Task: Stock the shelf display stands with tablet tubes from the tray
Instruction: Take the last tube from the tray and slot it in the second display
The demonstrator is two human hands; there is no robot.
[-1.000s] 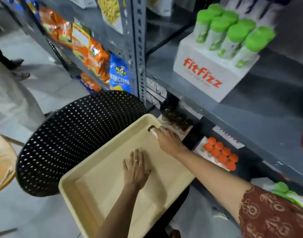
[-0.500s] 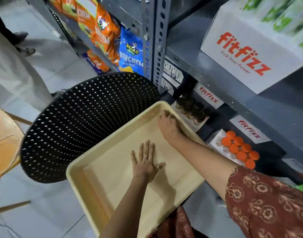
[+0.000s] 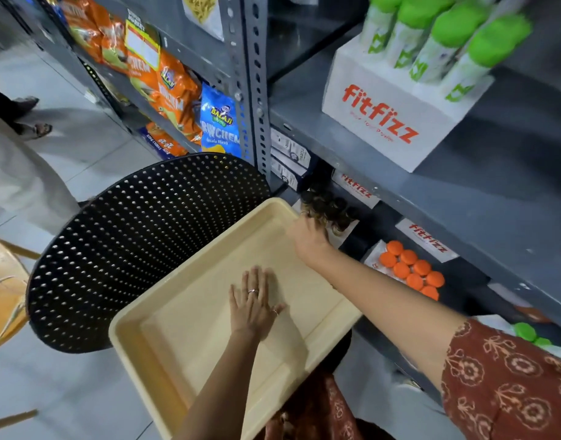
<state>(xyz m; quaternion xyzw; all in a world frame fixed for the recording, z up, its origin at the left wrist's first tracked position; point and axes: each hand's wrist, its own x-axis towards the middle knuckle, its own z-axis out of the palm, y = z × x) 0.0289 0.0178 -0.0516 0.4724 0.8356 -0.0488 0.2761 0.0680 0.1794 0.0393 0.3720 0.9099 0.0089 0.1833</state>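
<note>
My left hand (image 3: 257, 306) lies flat, fingers spread, on the floor of the beige tray (image 3: 177, 338), which holds no tubes. My right hand (image 3: 307, 239) reaches past the tray's far corner to the lower shelf, with its fingers curled around a dark-capped tablet tube that is mostly hidden. It is at the edge of a display stand of dark-capped tubes (image 3: 333, 211). An orange-capped set of tubes (image 3: 409, 271) stands to the right on the same shelf. Green-capped tubes (image 3: 447, 42) fill a white fitfizz stand (image 3: 384, 115) on the shelf above.
The tray rests on a black perforated round seat (image 3: 139, 242). A grey shelf upright (image 3: 257, 90) stands just behind it, with snack packets (image 3: 177, 90) to its left. A person in pale clothing (image 3: 19, 173) stands at the left, beside a wooden stool (image 3: 3, 296).
My right hand carried a dark-capped tube from the tray's far end over the corner to the dark-capped stand. My left hand stayed flat on the tray. The view shifted.
</note>
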